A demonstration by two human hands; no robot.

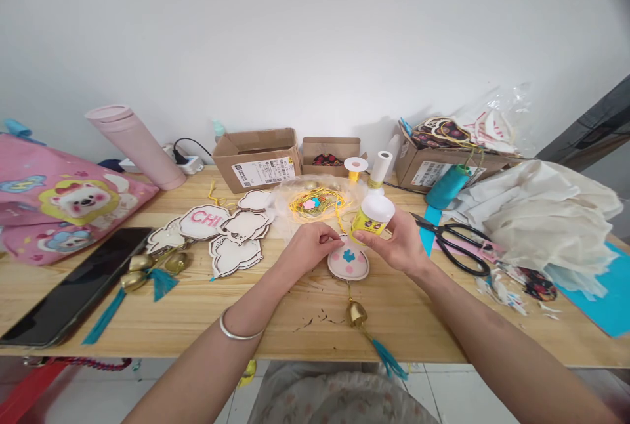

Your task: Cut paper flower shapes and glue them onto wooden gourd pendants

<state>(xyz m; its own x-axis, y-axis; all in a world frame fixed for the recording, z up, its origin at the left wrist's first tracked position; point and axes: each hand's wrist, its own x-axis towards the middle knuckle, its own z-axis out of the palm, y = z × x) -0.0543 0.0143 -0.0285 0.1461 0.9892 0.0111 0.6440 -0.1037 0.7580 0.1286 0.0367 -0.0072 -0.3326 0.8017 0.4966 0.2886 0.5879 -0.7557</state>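
My right hand (pixel 404 245) is wrapped round a glue bottle (pixel 373 217) with a white body and yellow label. The bottle is tipped with its broad white base upward, just above a small rounded wooden plaque (pixel 355 269). On the plaque's pale face are a blue flower (pixel 348 255) and pink spots. My left hand (pixel 311 247) is closed, its fingertips pinching at the plaque's upper left edge. Below the plaque hang a gold bell (pixel 356 314) and a blue tassel (pixel 388 358), which reaches over the table's front edge. The bottle's tip is hidden.
Cloud-shaped wooden plaques (pixel 236 253), gold bells (pixel 135 273) and a phone (pixel 73 286) lie left. Behind are yellow cords (pixel 319 204) and cardboard boxes (pixel 256 158). Black scissors (pixel 460 247), a teal thread spool (pixel 447 186) and crumpled white sheets (pixel 541 214) are right.
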